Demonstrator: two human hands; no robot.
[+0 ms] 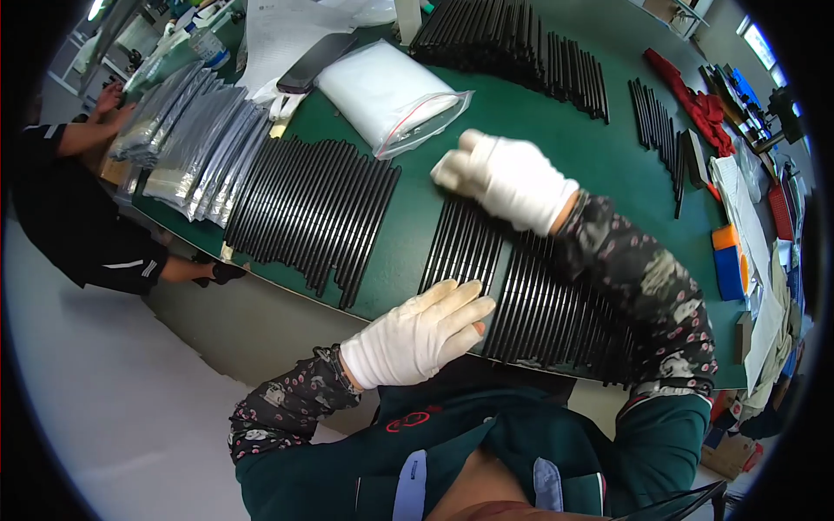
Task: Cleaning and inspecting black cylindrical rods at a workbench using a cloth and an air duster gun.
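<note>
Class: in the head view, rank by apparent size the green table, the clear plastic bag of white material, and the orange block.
1. green table
2. clear plastic bag
3. orange block, though it lies farther off near the rim.

Gloved hands [423,336] [506,178] flat on black strips [539,295] — green table [417,234].

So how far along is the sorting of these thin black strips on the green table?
Looks done: a fanned row of thin black strips lies lined up on the green table. In hand: the white-gloved left hand and right hand press flat on a nearer row. Left: an unspread stack at the far edge.
</note>
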